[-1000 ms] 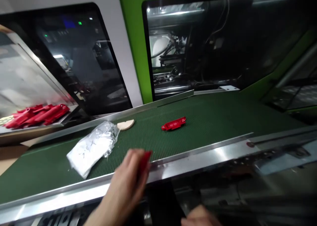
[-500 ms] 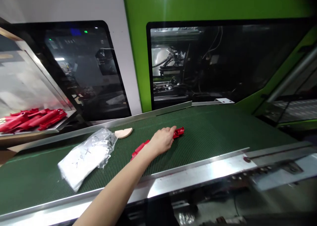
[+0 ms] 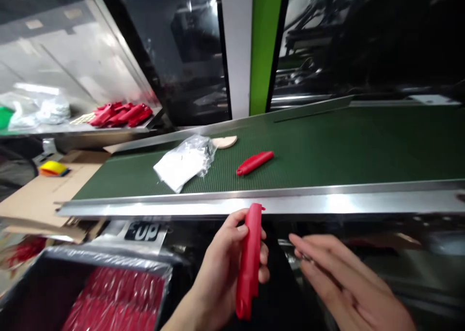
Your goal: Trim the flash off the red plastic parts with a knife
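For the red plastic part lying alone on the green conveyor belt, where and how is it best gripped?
Probably across its narrow middle, from above. The long red plastic part lies flat and slanted on the green conveyor belt, clear of the white plastic bag, so both long sides are free. The left hand already holds another part.

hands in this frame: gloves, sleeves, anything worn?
Both are bare. The left hand shows no glove and no ring, and its wrist carries no sleeve or watch down to the frame edge. The right hand is motion-blurred, also ungloved, with no sleeve in view. No markings or tape on either.
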